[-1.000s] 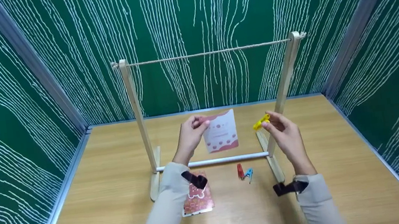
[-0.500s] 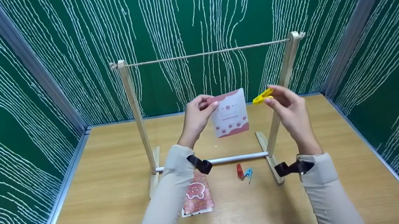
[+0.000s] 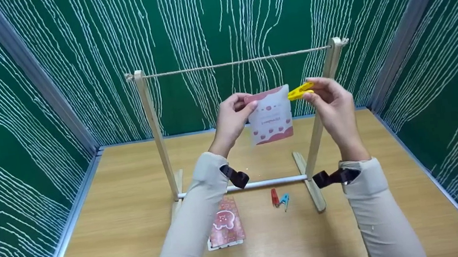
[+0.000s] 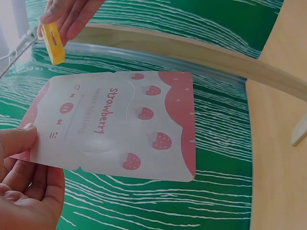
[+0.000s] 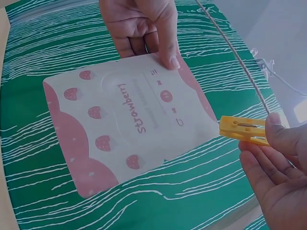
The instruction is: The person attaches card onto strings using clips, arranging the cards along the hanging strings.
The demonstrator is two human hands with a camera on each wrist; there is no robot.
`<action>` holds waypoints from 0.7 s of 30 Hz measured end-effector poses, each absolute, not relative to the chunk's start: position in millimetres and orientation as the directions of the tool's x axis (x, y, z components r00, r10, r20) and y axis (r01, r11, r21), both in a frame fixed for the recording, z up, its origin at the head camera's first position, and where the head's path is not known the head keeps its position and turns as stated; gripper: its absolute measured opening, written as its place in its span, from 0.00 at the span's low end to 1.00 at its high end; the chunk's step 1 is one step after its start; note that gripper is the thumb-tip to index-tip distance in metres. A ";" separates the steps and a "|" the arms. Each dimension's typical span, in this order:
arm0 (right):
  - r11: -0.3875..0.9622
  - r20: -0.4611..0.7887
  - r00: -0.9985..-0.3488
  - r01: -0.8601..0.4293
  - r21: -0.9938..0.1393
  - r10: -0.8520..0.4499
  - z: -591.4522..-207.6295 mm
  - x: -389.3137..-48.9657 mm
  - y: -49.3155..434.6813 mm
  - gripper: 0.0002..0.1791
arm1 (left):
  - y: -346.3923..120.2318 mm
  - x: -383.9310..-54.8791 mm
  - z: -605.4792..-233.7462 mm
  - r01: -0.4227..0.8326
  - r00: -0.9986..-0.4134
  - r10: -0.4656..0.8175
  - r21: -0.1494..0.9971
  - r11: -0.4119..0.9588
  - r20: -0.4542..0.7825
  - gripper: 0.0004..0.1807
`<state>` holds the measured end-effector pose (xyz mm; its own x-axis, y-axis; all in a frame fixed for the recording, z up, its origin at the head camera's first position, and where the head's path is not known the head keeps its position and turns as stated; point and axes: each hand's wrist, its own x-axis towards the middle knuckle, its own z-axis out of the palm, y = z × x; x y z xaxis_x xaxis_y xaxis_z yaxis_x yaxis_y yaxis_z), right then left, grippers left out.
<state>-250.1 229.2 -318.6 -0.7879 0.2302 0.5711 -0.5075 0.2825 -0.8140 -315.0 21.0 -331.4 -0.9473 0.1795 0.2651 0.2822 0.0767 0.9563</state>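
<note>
A white and pink strawberry-printed sachet (image 3: 271, 116) hangs from my left hand (image 3: 234, 119), which pinches its upper left corner between thumb and fingers. The word "Strawberry" shows on the sachet (image 4: 115, 120) in the left wrist view. My right hand (image 3: 333, 109) pinches a yellow clothespin (image 3: 300, 91) by its handle end. In the head view the clothespin's tip is beside the sachet's upper right corner; whether they touch I cannot tell. Both hands are raised below a rope (image 3: 238, 62) strung across a wooden frame (image 3: 154, 133).
On the table, a red clothespin (image 3: 274, 198) and a blue clothespin (image 3: 284, 200) lie side by side. Left of them is a small stack of pink printed packets (image 3: 226, 222), partly behind my left sleeve. A white bar (image 3: 270, 182) joins the frame's posts low down.
Both hands have risen toward the rope, carrying the sachet and the yellow clothespin. The left hand also moved right, bringing sachet and clothespin closer together.
</note>
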 end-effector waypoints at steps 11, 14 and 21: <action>0.276 0.649 -0.713 -0.589 -0.760 0.267 -296.7 -256.4 224.7 0.18 | 35.2 -314.3 -309.1 0.351 -0.930 0.150 0.932 0.090 0.335 0.11; 0.273 0.673 -0.683 -0.616 -0.739 0.282 -290.3 -257.7 223.6 0.18 | 37.8 -314.1 -304.8 0.361 -0.927 0.142 0.929 0.083 0.347 0.11; 0.266 0.715 -0.628 -0.665 -0.698 0.307 -276.3 -260.5 222.9 0.15 | 42.4 -315.7 -298.8 0.382 -0.918 0.146 0.920 0.084 0.368 0.10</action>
<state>-260.5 222.9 -276.3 -0.6279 0.3069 0.7152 -0.6647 0.2664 -0.6979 -315.7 42.4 -298.8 -0.9182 0.1461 0.3682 0.3823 0.0835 0.9202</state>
